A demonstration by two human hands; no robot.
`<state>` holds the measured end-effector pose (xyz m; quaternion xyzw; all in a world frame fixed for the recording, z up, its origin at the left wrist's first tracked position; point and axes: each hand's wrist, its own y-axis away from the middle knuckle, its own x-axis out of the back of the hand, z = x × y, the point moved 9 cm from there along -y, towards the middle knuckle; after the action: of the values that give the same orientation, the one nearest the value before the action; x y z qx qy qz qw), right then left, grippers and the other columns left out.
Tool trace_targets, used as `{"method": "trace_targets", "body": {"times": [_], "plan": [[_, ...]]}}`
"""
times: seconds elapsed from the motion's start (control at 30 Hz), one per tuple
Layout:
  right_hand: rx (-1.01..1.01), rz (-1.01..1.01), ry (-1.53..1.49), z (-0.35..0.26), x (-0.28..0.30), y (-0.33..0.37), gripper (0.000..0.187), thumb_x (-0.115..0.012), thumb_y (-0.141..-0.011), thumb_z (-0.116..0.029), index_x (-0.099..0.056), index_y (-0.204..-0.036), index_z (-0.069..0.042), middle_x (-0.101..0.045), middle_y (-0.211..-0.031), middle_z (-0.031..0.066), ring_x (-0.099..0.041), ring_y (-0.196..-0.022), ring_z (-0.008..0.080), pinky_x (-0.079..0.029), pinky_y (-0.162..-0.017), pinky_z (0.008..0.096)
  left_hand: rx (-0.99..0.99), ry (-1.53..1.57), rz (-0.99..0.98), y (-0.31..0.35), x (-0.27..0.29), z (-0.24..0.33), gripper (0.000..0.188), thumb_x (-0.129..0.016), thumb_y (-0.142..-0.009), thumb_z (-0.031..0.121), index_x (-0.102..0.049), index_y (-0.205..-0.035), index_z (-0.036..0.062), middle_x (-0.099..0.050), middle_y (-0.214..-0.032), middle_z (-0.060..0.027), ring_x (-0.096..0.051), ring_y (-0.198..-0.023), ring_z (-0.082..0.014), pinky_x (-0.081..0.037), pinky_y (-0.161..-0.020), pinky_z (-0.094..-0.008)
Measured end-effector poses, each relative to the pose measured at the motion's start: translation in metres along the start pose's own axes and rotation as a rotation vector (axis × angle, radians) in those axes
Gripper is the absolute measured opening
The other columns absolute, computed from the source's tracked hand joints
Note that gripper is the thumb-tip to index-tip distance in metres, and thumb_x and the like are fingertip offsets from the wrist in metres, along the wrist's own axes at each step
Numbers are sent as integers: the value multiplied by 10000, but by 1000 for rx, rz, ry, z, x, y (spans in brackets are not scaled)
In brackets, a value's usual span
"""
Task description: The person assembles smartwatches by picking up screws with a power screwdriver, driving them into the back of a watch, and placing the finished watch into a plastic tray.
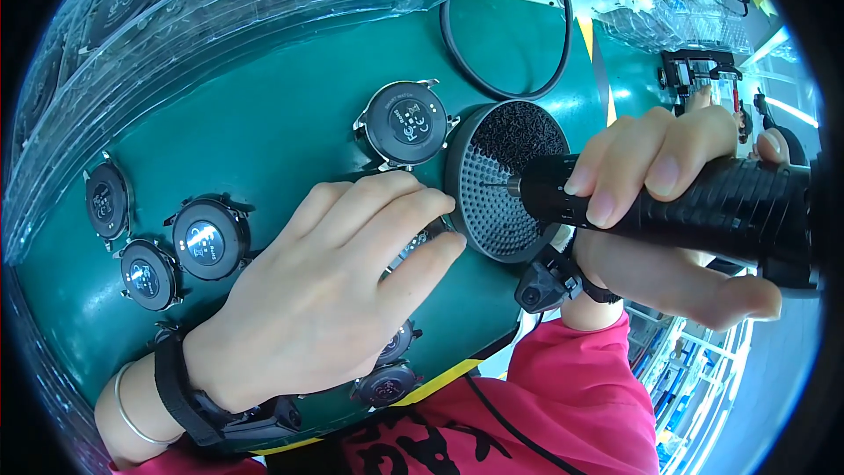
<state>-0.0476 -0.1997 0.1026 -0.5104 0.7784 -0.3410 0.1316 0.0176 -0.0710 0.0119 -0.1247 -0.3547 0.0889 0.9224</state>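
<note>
From here, the right hand wrapped round a screwdriver seems to be fetching screws from the tray, left hand pinching a watch; a steady lift looks due

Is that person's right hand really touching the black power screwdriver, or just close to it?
Touching. The head view shows the right hand gripping the black power screwdriver, with several fingers curled over its body.
</note>
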Motion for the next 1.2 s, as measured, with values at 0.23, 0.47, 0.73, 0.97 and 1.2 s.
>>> {"method": "trace_targets", "body": {"times": [0.23, 0.47, 0.73, 0.97, 1.2], "plan": [[31, -31, -4, -2, -1, 0, 934, -567, -847, -774, -368, -1370, -26, -561, -923, 101, -584, -545, 178, -531, -461, 314, 13, -35, -27, 2, -2, -2, 464, -711, -693, 2, -654, -1148, 74, -610, -1234, -89, -577, -1090, -306, -429, -892, -412], [-74, -1, -228, -11, 2, -5, 811, -624, -894, -638, -355, -1310, 3, -563, -899, 91, -605, -546, 167, -550, -480, 281, 120, 138, 61, 0, 8, -10, 346, -801, -663, 47, -707, -990, 110, -608, -1151, -54, -570, -921, -235, -405, -825, -378], [-196, -44, -329, -6, -6, -2, 715, -670, -911, -528, -323, -1270, -16, -556, -860, 78, -634, -547, 153, -562, -484, 234, 120, 157, 145, -1, 14, -9, 265, -827, -630, 69, -695, -855, 117, -604, -1136, -42, -564, -869, -215, -396, -807, -381], [-117, 18, -381, -5, -10, 3, 678, -679, -917, -499, -319, -1246, -28, -563, -855, 80, -636, -534, 156, -560, -472, 227, 57, 106, 163, 1, 12, -7, 262, -838, -613, 83, -675, -815, 120, -596, -1163, -50, -569, -879, -216, -388, -805, -378], [-107, -81, -300, -8, -12, 5, 671, -686, -922, -477, -314, -1249, -24, -577, -866, 84, -630, -503, 151, -548, -437, 216, 72, 105, 132, 2, 14, -7, 255, -834, -615, 84, -663, -800, 123, -586, -1199, -51, -568, -904, -213, -382, -816, -381]]}}
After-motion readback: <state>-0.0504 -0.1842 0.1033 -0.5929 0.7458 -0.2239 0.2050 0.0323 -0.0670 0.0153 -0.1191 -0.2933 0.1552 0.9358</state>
